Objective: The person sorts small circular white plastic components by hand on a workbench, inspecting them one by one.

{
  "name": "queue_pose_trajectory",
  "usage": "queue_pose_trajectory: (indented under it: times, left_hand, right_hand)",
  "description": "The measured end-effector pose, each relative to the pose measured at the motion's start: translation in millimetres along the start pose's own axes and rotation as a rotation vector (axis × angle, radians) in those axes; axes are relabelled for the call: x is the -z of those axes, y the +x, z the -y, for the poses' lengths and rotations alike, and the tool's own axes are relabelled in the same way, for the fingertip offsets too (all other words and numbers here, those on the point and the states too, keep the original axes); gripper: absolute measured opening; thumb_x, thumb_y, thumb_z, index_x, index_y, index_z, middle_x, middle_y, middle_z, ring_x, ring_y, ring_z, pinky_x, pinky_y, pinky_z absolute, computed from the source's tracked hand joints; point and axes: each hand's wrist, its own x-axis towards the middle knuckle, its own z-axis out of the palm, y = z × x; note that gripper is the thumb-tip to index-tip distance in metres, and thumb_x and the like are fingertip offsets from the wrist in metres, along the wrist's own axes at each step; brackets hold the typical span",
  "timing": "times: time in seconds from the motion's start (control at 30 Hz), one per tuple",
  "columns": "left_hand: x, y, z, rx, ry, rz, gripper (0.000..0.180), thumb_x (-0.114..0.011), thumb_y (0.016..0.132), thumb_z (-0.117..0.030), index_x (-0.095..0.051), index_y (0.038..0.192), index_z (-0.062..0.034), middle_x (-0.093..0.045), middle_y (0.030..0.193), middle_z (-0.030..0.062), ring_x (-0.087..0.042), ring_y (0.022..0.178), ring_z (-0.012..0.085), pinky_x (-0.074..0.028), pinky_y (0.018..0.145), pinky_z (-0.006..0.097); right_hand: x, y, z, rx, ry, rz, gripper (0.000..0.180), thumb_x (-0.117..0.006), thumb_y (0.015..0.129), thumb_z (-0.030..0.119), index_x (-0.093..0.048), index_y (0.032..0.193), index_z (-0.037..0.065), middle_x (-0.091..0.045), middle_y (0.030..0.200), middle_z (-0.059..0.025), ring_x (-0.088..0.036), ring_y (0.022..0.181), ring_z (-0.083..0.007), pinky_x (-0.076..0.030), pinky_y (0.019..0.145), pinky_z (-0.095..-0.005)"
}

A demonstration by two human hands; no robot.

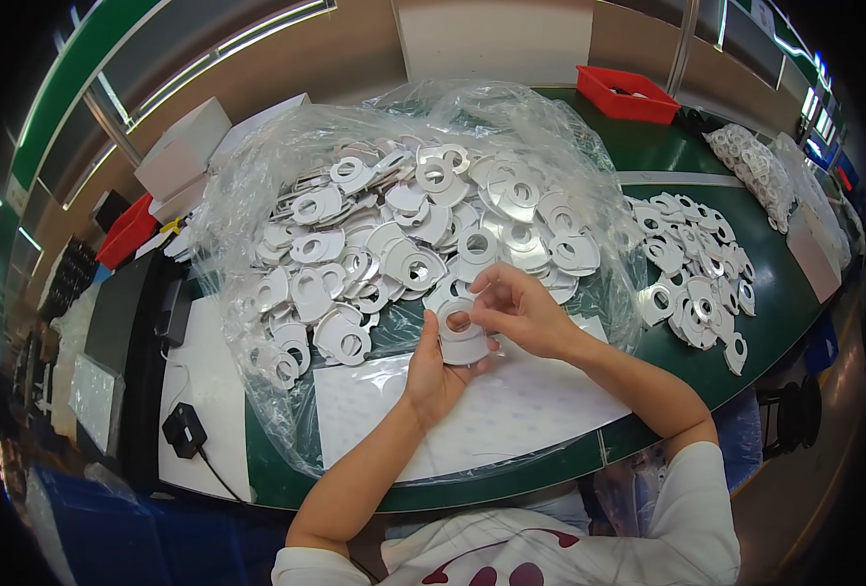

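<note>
My left hand [433, 383] holds a flat white plate with a round hole [464, 350], its thumb along the left edge and fingertips showing at the right. Over the plate's upper right, my right hand [529, 314] has thumb and forefinger curled together beside the hole. Whatever lies between those fingertips is too small to make out. Just beyond both hands spreads a large heap of similar white and shiny ring-shaped plates [413, 269], lying on a clear plastic bag [296, 142]. Under my wrists lies a white sheet with faint spots [374, 420].
On the right of the green table [672, 148] lies a smaller pile of plates [692, 303]. Farther back are a red tray [626, 98] and a bag of parts [753, 171]. White boxes [184, 151], a red bin [125, 232] and a black adapter [184, 430] sit left.
</note>
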Motion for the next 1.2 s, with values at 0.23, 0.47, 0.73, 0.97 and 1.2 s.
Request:
queue_pose_trajectory:
  times: [0.23,0.47,0.73,0.97,1.2]
  left_hand:
    - [1,2,2,-0.017,0.009,-0.014,0.053,-0.021,0.099,-0.053,-0.052,0.106,-0.0108,-0.056,0.105,0.0068,-0.057,0.090,0.0238,-0.046,0.067,0.033]
    - [-1,1,1,-0.015,0.013,-0.002,0.053,-0.021,0.099,-0.053,-0.052,0.106,-0.0105,-0.056,0.105,0.0068,-0.057,0.090,0.0234,-0.046,0.067,0.033]
    - [-2,2,2,-0.013,0.023,-0.031,0.052,-0.020,0.099,-0.053,-0.052,0.106,-0.0112,-0.057,0.106,0.0070,-0.057,0.089,0.0232,-0.046,0.066,0.032]
    - [-2,2,3,-0.014,0.003,-0.064,0.052,-0.022,0.099,-0.053,-0.052,0.105,-0.0120,-0.057,0.108,0.0071,-0.057,0.090,0.0230,-0.046,0.066,0.032]
    - [-6,-1,3,-0.027,0.077,-0.072,0.031,-0.041,0.099,-0.039,-0.052,0.107,-0.0117,-0.058,0.105,0.0055,-0.058,0.087,0.0197,-0.046,0.063,0.030]
  right_hand:
    - [0,1,-4,0.012,0.013,-0.004,0.023,-0.062,0.088,0.007,-0.048,0.107,0.004,-0.061,0.086,-0.0050,-0.057,0.074,-0.0079,-0.047,0.062,-0.0223]
    - [0,2,-9,0.017,-0.023,-0.022,0.020,-0.062,0.088,0.007,-0.049,0.103,0.003,-0.059,0.085,-0.0038,-0.057,0.075,-0.0079,-0.047,0.059,-0.0218]
    - [0,1,-9,0.035,-0.041,-0.031,0.019,-0.062,0.088,0.006,-0.049,0.101,0.003,-0.057,0.086,-0.0042,-0.057,0.071,-0.0083,-0.048,0.056,-0.0221]
    - [-1,-1,-4,0.042,-0.079,-0.044,0.017,-0.062,0.087,0.006,-0.050,0.098,0.002,-0.057,0.085,-0.0046,-0.057,0.062,-0.0081,-0.047,0.054,-0.0219]
    - [-3,-3,-3,0.056,-0.130,-0.040,0.015,-0.062,0.086,0.004,-0.050,0.096,0.002,-0.058,0.084,-0.0049,-0.057,0.060,-0.0082,-0.047,0.055,-0.0225]
